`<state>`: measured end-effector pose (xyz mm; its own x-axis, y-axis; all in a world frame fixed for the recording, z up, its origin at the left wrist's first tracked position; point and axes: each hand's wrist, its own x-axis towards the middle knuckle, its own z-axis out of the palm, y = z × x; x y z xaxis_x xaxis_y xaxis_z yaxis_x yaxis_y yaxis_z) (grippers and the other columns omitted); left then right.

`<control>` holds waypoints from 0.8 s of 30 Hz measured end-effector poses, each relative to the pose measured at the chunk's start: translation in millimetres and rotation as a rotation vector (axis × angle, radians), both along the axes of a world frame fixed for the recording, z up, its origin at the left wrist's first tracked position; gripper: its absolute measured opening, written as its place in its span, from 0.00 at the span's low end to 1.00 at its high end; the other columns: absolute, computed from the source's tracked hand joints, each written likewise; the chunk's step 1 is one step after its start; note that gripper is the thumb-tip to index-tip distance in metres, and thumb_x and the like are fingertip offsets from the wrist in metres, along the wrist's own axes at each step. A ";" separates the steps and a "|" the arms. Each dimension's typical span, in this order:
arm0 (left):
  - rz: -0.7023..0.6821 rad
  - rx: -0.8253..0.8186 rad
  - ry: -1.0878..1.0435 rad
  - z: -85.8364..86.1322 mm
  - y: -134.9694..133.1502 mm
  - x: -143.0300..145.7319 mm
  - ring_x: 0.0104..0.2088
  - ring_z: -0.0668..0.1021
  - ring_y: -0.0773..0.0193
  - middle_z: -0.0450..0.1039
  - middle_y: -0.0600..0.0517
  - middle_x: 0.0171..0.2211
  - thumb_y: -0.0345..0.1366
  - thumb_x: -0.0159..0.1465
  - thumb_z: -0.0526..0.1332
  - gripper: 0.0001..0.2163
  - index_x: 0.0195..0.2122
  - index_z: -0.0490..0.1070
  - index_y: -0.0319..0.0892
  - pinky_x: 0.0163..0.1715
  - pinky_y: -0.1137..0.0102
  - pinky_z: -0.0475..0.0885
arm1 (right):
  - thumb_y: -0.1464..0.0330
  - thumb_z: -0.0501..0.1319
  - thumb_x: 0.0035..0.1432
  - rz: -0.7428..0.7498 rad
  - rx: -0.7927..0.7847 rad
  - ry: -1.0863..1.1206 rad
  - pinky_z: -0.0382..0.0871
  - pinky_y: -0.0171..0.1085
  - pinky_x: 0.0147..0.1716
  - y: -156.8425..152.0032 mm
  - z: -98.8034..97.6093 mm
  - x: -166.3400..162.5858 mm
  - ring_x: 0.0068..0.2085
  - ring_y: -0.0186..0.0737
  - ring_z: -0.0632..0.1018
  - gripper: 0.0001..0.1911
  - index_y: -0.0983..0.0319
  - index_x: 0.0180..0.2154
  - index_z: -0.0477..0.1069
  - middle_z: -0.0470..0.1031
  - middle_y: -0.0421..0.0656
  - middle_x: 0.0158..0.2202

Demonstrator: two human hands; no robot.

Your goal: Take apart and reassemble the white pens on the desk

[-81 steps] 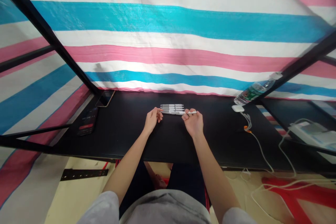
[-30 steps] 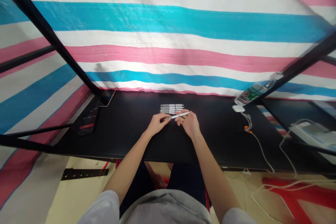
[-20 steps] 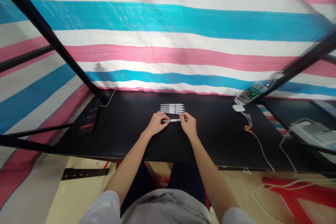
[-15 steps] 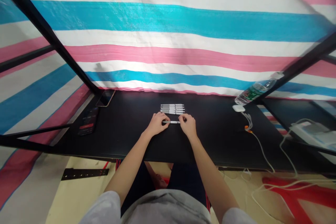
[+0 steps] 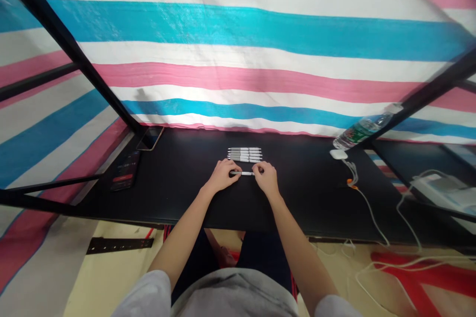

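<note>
A white and grey pen [image 5: 247, 173] lies level between my two hands, low over the black table [image 5: 297, 193]. My left hand [image 5: 224, 174] pinches its grey end between thumb and fingers. At the opposite end, my right hand [image 5: 265, 175] has its fingertips closed on the white part. Both ends of this pen are partly covered by my fingers. Just beyond my hands, several similar pens [image 5: 244, 153] lie side by side in a neat stack of rows, all parallel to the held one.
Two phones, one dark [image 5: 125, 171] and one at the back [image 5: 150, 138], lie at the left. A water bottle [image 5: 362, 131], a white charger [image 5: 338, 154] and cables [image 5: 372, 213] are at the right. Black frame bars [image 5: 67, 44] and striped sheeting [image 5: 238, 79] enclose the table.
Both hands stay almost in place with the pen between them. The row of pens has not moved.
</note>
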<state>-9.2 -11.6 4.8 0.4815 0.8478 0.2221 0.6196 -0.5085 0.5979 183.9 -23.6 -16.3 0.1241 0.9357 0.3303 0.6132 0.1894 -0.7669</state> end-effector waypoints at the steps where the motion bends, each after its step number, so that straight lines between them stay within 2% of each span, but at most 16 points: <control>1: 0.005 0.001 -0.006 -0.1 -0.3 0.1 0.41 0.73 0.56 0.76 0.49 0.37 0.37 0.60 0.62 0.06 0.37 0.77 0.45 0.43 0.62 0.61 | 0.68 0.55 0.55 -0.004 0.006 0.009 0.58 0.40 0.37 0.0 0.2 0.5 0.31 0.41 0.67 0.12 0.59 0.22 0.69 0.68 0.41 0.24; 5: 0.075 0.030 -0.094 -0.1 -0.5 0.6 0.42 0.73 0.57 0.75 0.49 0.38 0.40 0.61 0.62 0.09 0.39 0.76 0.44 0.45 0.62 0.63 | 0.66 0.55 0.56 -0.117 0.070 0.056 0.59 0.41 0.40 0.6 -0.8 3.4 0.33 0.43 0.67 0.10 0.59 0.25 0.71 0.69 0.43 0.27; 10: 0.391 0.125 -0.233 -2.0 3.3 -3.0 0.42 0.73 0.55 0.76 0.46 0.39 0.39 0.65 0.56 0.10 0.36 0.76 0.43 0.46 0.61 0.64 | 0.66 0.54 0.55 -0.293 0.094 0.036 0.58 0.44 0.45 0.1 -3.7 5.8 0.41 0.47 0.69 0.11 0.60 0.33 0.75 0.75 0.48 0.38; 12: 0.468 0.134 -0.257 -4.8 4.7 -4.4 0.44 0.73 0.52 0.77 0.45 0.41 0.38 0.65 0.56 0.10 0.38 0.77 0.43 0.48 0.59 0.63 | 0.67 0.53 0.55 -0.323 0.086 0.022 0.57 0.45 0.47 -0.5 -4.8 6.0 0.43 0.49 0.69 0.13 0.60 0.35 0.76 0.76 0.48 0.41; 17: 0.500 0.115 -0.297 -11.7 5.4 -3.4 0.43 0.74 0.51 0.79 0.45 0.38 0.37 0.63 0.58 0.10 0.39 0.78 0.44 0.50 0.55 0.63 | 0.68 0.54 0.53 -0.381 0.099 0.033 0.57 0.47 0.48 0.2 -8.9 6.9 0.42 0.49 0.70 0.13 0.59 0.35 0.77 0.78 0.47 0.35; 20: 0.509 0.095 -0.301 -12.2 5.7 -2.5 0.42 0.75 0.51 0.79 0.46 0.35 0.37 0.62 0.58 0.10 0.38 0.79 0.45 0.49 0.56 0.65 | 0.67 0.54 0.53 -0.374 0.085 0.029 0.58 0.48 0.49 1.1 -10.0 8.0 0.40 0.49 0.71 0.13 0.59 0.34 0.77 0.77 0.46 0.31; 24: 0.487 0.067 -0.318 -9.8 6.2 -3.6 0.43 0.75 0.52 0.79 0.45 0.36 0.35 0.62 0.59 0.10 0.38 0.80 0.44 0.49 0.56 0.67 | 0.68 0.54 0.53 -0.341 0.051 0.054 0.60 0.49 0.49 1.1 -7.2 9.3 0.39 0.48 0.73 0.13 0.60 0.34 0.77 0.77 0.46 0.30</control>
